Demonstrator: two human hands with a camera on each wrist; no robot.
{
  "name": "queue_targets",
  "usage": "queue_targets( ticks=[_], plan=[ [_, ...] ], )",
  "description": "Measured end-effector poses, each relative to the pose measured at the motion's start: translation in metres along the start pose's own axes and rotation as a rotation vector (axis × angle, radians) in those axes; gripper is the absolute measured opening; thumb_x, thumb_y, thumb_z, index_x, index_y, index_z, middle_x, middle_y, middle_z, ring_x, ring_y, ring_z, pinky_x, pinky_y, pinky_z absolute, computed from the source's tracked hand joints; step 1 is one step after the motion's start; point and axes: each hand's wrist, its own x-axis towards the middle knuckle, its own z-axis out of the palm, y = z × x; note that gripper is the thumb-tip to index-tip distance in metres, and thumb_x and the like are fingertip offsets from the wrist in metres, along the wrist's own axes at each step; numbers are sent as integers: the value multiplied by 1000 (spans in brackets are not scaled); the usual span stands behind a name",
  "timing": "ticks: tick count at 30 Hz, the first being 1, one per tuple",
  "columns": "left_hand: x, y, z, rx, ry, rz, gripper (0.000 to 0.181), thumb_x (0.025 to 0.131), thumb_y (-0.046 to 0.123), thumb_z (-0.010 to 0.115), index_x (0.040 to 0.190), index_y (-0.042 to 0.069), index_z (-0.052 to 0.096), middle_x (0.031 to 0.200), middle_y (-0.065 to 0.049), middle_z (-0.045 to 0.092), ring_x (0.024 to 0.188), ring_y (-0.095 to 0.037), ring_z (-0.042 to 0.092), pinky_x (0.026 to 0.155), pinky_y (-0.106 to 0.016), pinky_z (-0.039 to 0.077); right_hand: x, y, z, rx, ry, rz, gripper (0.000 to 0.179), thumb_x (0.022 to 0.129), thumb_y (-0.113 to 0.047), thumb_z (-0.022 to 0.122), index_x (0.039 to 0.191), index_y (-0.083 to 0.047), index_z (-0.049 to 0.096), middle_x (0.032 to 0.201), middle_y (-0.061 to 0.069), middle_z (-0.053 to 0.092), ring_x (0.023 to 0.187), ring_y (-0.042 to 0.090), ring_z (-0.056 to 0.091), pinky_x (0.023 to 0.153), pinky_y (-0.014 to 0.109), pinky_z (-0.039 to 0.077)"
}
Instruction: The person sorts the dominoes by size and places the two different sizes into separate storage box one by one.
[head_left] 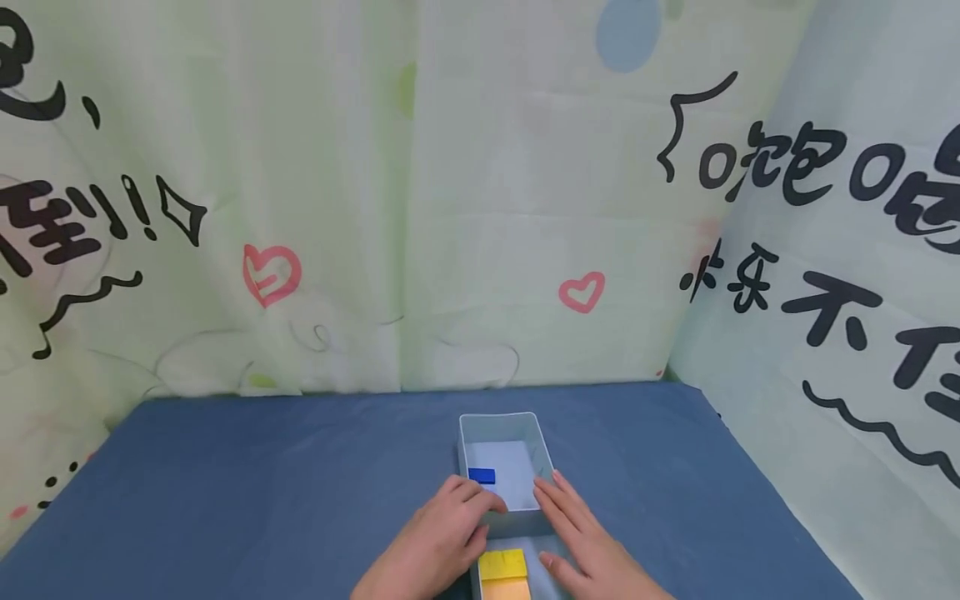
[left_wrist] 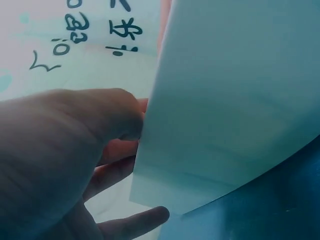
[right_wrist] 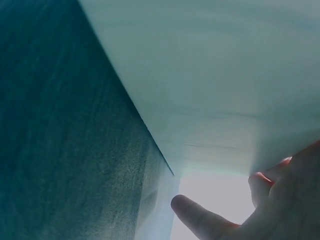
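Observation:
Two pale grey-blue open boxes meet end to end: a far box [head_left: 517,450] and a near box [head_left: 551,546], cut off by the bottom of the head view. My left hand [head_left: 442,533] grips the far box at its near left corner, index finger bent over the rim and thumb lower down. My right hand [head_left: 596,546] rests straight fingers along the far box's right rim, thumb spread apart over the near box. A small dark blue block [head_left: 482,476] lies inside the far box. Inside the near box lie a flat yellow piece [head_left: 503,564] and an orange piece [head_left: 506,590].
A dark blue cloth [head_left: 285,483] covers the table. Behind it hangs a pale printed curtain [head_left: 480,183] with hearts and black lettering, which continues along both sides. In the wrist views the box walls [left_wrist: 225,100] [right_wrist: 210,65] fill much of the picture.

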Motion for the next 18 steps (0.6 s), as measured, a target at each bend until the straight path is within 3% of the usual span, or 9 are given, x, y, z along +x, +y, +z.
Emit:
queue_targets(
  ticks=[4, 10, 15, 18],
  plan=[
    [2, 1, 1, 24, 34, 0, 24, 85, 6, 52, 104, 20, 60, 100, 9, 58, 95, -8, 46, 75, -19, 45, 2, 2, -1, 22, 7, 23, 64, 89, -25, 54, 143, -20, 21, 147, -3, 25, 137, 17, 14, 90, 44, 43],
    [-2, 2, 4, -14, -11, -48, 24, 87, 6, 51, 104, 20, 59, 101, 8, 57, 98, -9, 45, 78, -21, 46, -1, 0, 0, -18, 7, -8, 64, 88, -25, 55, 143, -18, 22, 146, 0, 29, 136, 16, 16, 89, 41, 45],
    [-1, 2, 4, 38, 67, 10, 23, 86, 6, 53, 104, 19, 59, 100, 7, 56, 97, -9, 46, 75, -19, 46, 1, -1, -5, -18, 27, -19, 65, 88, -23, 56, 143, -18, 22, 147, -3, 26, 137, 19, 17, 89, 43, 44],
    [-4, 1, 4, 45, 74, 40, 22, 87, 8, 54, 105, 18, 59, 100, 6, 57, 95, -9, 47, 74, -18, 46, 0, -1, -5, -6, -4, 16, 64, 89, -26, 54, 143, -20, 21, 147, -3, 26, 137, 16, 15, 89, 42, 44]
  ],
)
